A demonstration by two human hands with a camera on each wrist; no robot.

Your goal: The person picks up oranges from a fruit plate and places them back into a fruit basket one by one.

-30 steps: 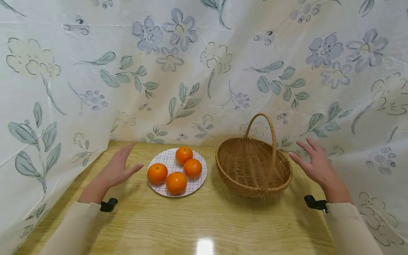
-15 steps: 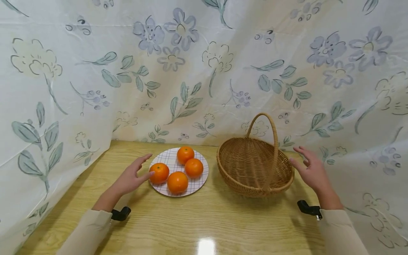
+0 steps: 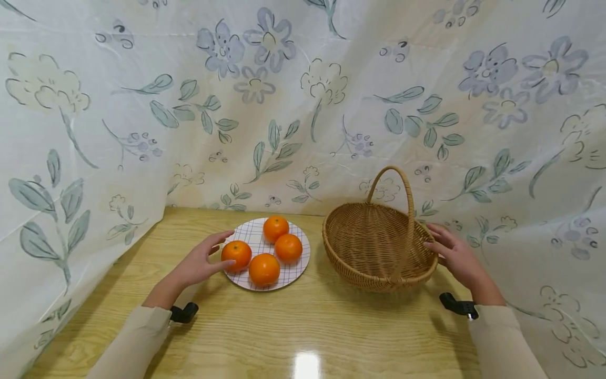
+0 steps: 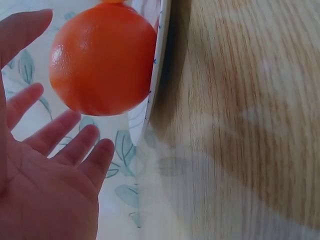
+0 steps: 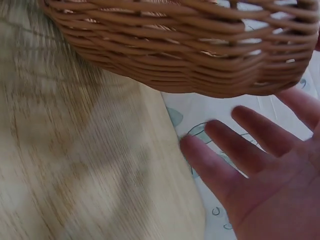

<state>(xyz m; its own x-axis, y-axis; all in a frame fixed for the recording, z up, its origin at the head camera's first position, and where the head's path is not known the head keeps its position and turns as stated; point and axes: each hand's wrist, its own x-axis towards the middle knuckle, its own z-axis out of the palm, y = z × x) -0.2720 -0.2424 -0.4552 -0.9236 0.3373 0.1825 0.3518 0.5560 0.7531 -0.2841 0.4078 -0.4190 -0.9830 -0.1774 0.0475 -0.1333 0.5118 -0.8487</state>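
Note:
My left hand (image 3: 202,260) is at the left edge of a round white plate (image 3: 299,270) with a grid pattern. Its thumb overlaps the front of the leftmost orange (image 3: 236,255) in the head view. In the left wrist view the fingers are spread around that orange (image 4: 104,60), with the palm facing it. On the right, a brown wicker basket (image 3: 366,242) with a tall arched handle stands tilted toward me, nothing inside. My right hand (image 3: 456,258) is at the basket's right rim, thumb tip over the rim. Its other fingers (image 5: 240,152) extend loosely beneath the woven side.
Two more oranges (image 3: 276,229) (image 3: 288,248) and a front one (image 3: 264,270) share the plate. A wood-grain table (image 3: 284,326) lies beneath everything. Floral cloth (image 3: 265,116) hangs behind and along both sides. Each wrist wears a black camera mount (image 3: 184,312).
My left hand has moved right, from beside the plate to the leftmost orange. My right hand has come in leftward to the basket's rim. Oranges and basket stay put.

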